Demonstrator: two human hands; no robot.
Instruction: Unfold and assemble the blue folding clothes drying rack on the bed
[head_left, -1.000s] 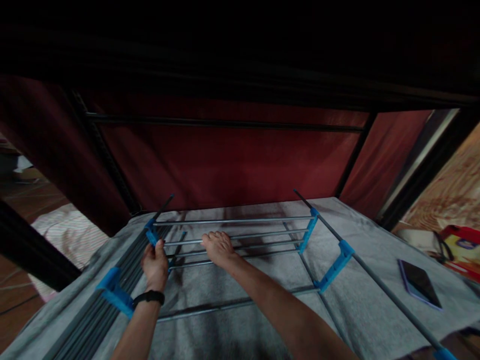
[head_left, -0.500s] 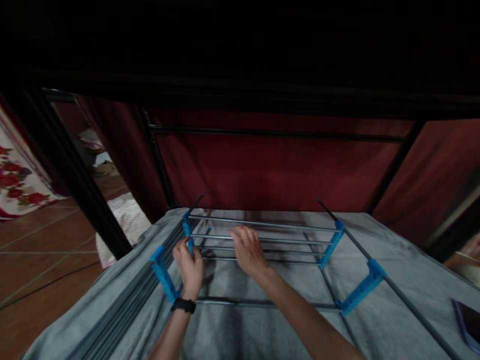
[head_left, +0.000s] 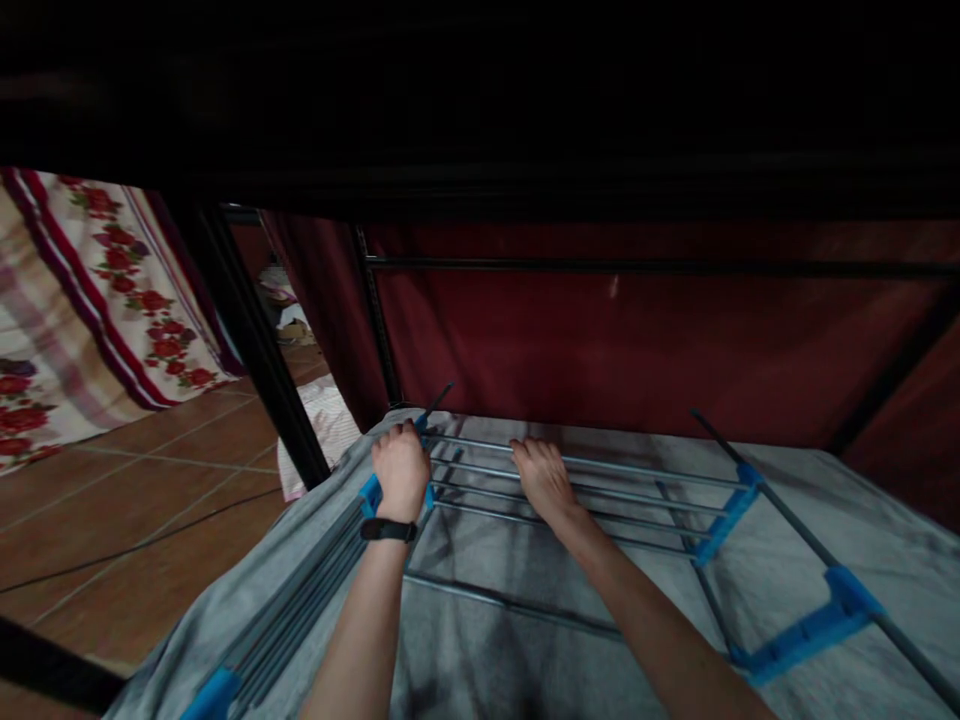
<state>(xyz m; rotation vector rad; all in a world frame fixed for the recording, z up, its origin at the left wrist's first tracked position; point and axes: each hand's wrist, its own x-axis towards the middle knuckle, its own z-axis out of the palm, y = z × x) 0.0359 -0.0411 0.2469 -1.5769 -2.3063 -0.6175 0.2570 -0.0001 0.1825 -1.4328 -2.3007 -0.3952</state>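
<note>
A rack of grey metal tubes [head_left: 645, 470] joined by blue plastic brackets [head_left: 724, 518] lies on the grey bed sheet [head_left: 480, 660]. My left hand [head_left: 401, 466], a black band on its wrist, is closed over the rack's far left bracket, most of which it hides. My right hand [head_left: 543, 476] has its fingers curled over the farthest crossbar, left of the bar's middle. Another blue bracket [head_left: 814, 628] sits nearer on the right, on a long side tube. Several parallel tubes [head_left: 300, 590] run along the left side toward me.
A black bed post [head_left: 259, 340] stands at the left, and a dark frame hangs low overhead. Behind the bed is a dark red curtain [head_left: 570, 340] with a black rail [head_left: 637, 266] across it. A cable [head_left: 157, 540] crosses the tiled floor at left.
My left hand has moved farther forward onto the far left bracket. The right hand has shifted to the farthest crossbar. My view has turned left, showing more of the floral cloth.
</note>
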